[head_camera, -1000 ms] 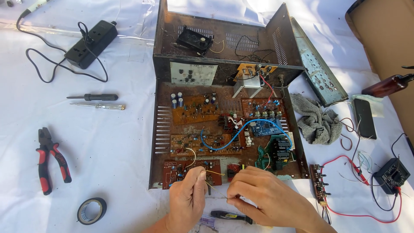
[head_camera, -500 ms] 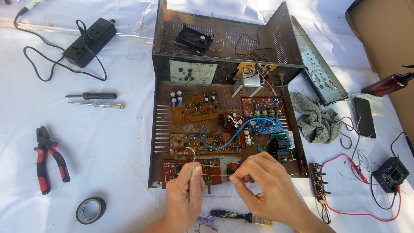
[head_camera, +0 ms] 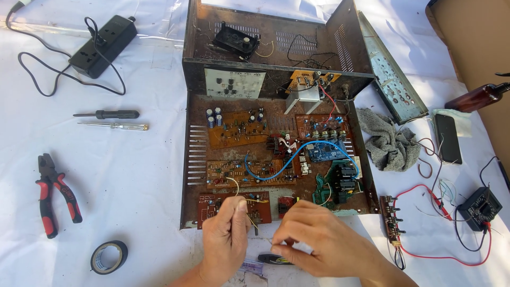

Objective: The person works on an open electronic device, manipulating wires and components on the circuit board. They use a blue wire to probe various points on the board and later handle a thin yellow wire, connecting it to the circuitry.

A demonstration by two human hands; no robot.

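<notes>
An open rusty metal chassis (head_camera: 192, 175) holds several brown circuit boards and a blue wire (head_camera: 276, 169). My left hand (head_camera: 226, 242) is at its near edge, over a small red-brown board (head_camera: 210, 206). Its fingertips are pinched on a thin yellow wire (head_camera: 234, 184) that curves up from that board. My right hand (head_camera: 319, 242) lies just right of it on the white cloth, thumb and forefinger pressed together. Whatever they grip is too small to see. A black-handled tool (head_camera: 272, 260) lies under the right fingers.
On the left lie red-handled pliers (head_camera: 56, 194), a black tape roll (head_camera: 109, 256), two screwdrivers (head_camera: 109, 114) and a black power strip (head_camera: 103, 45). On the right are a grey rag (head_camera: 390, 146), a phone (head_camera: 448, 139), a brown bottle (head_camera: 475, 98), a narrow board (head_camera: 392, 220) and a small black meter (head_camera: 479, 207) with red leads.
My right hand has drawn back from the front board toward the near table edge. The left hand stays pinched at the same board.
</notes>
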